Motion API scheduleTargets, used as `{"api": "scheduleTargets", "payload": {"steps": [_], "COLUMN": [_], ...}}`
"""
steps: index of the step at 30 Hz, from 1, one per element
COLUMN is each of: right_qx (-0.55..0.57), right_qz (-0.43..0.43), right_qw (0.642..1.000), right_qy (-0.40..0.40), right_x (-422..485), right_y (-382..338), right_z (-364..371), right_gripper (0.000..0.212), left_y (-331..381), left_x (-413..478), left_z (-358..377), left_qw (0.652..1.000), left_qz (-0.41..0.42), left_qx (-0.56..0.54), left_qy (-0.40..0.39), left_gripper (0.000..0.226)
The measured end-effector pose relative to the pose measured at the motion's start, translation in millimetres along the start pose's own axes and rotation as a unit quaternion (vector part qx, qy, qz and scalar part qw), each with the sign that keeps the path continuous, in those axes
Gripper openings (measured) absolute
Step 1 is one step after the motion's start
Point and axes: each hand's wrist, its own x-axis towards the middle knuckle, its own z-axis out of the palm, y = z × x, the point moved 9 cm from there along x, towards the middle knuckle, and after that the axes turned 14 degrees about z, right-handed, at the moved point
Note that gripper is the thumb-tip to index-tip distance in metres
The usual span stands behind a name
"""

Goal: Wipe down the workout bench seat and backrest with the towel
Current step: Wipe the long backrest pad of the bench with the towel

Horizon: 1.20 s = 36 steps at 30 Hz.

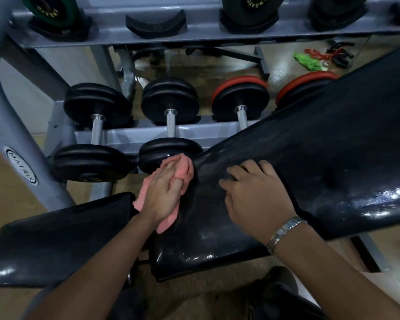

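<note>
The left hand [164, 192] grips the bunched pink towel [168, 221] against the side edge of the backrest [310, 162]; the right hand [254, 192] rests on that pad, fingers loose and spread. Bunched so small, the towel may miss the pad's middle and the seat [56, 239].

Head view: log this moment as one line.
phase: backrest wipe | left hand: holds towel against backrest edge | right hand: rests on backrest | seat: no hand on it
</note>
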Motion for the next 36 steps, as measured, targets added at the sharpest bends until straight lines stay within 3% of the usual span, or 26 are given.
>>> {"api": "scheduleTargets", "payload": {"steps": [7,11,15,22,28,33,36], "right_qx": [0.007,0.009,0.015,0.03,0.033,0.038,0.081], "right_qz": [-0.002,-0.006,-0.005,-0.013,-0.017,-0.022,-0.03], "right_qw": [1.0,1.0,1.0,0.999,0.999,0.999,0.996], "right_qy": [-0.004,-0.016,-0.014,0.001,-0.012,-0.027,-0.017], "right_x": [-2.9,1.9,2.1,1.0,1.9,3.9,5.2], "right_y": [2.1,1.7,3.0,4.2,6.4,6.0,11.2], "right_z": [3.6,1.5,0.9,1.3,2.4,2.2,-11.2], "right_gripper": [0.026,0.028,0.027,0.03,0.032,0.029,0.027], "left_y": [19.1,14.7,39.9,29.6,21.6,39.8,19.5], "left_x": [-39.4,-23.1,11.9,-19.7,17.3,-18.9,-9.7], "left_z": [6.3,1.4,17.3,14.8,13.5,17.7,10.8], "left_qw": [0.993,0.998,0.997,1.0,0.999,0.992,0.996], "left_qz": [0.095,0.048,0.052,0.026,-0.022,0.085,0.029], "left_qx": [0.019,-0.005,-0.029,0.002,0.034,0.04,0.037], "left_qy": [-0.068,-0.051,-0.044,-0.018,0.001,-0.089,-0.081], "left_gripper": [0.06,0.057,0.058,0.064,0.056,0.064,0.065]}}
